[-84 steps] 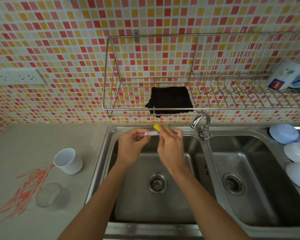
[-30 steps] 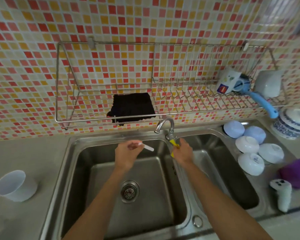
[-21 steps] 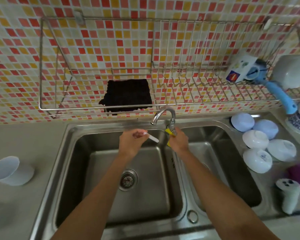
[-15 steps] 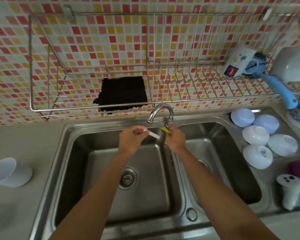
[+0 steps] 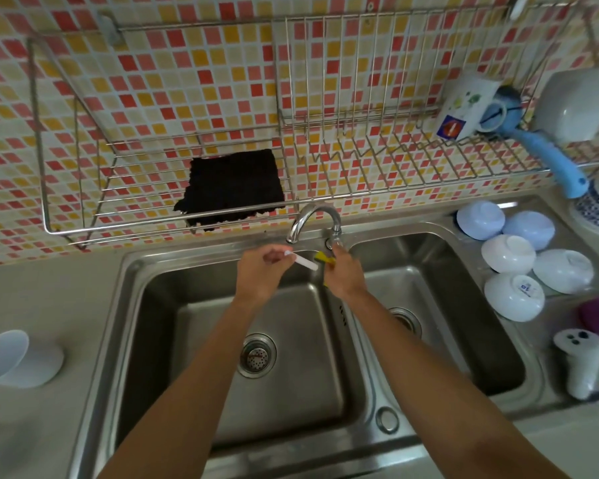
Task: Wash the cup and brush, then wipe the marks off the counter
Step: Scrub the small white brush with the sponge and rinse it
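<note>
Left hand (image 5: 261,275) pinches brush (image 5: 302,261); right hand (image 5: 343,274) reaches tap (image 5: 313,223).

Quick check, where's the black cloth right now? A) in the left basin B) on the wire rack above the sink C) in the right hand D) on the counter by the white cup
B: the black cloth lies on the wire rack mounted on the tiled wall, above the faucet, with neither hand touching it.
</note>
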{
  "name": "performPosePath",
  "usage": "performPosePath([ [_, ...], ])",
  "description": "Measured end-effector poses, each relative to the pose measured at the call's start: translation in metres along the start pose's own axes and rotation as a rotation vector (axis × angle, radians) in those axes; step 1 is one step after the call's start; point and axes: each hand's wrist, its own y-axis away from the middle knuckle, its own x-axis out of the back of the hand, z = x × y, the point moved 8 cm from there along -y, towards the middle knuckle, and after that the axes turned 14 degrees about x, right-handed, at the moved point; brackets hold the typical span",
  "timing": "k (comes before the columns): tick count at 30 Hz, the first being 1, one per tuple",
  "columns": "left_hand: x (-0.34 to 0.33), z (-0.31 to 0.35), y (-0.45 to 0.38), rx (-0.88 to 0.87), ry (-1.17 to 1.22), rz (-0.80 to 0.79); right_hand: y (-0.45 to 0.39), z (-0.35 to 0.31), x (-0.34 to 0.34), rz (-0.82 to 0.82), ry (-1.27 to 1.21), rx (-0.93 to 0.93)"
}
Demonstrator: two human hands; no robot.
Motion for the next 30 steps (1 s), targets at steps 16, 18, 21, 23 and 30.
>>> performPosePath([
  [16, 0.018, 0.023, 0.008, -0.207, -0.078, 0.05, 0.043, 0.009, 0.039, 0.158, -0.089, -0.031],
  [18, 0.01, 0.022, 0.006, -0.181, -0.068, 0.016, 0.045, 0.007, 0.036, 0.141, -0.109, -0.038],
  [21, 0.001, 0.016, 0.004, -0.164, -0.059, -0.004, 0.044, 0.007, 0.029, 0.12, -0.161, -0.059],
  [23, 0.004, 0.012, 0.005, -0.171, -0.055, -0.004, 0.043, 0.011, 0.025, 0.131, -0.233, -0.092],
  [30, 0.013, 0.005, 0.004, -0.145, 0.003, 0.003, 0.042, 0.036, -0.003, 0.183, -0.679, -0.329],
])
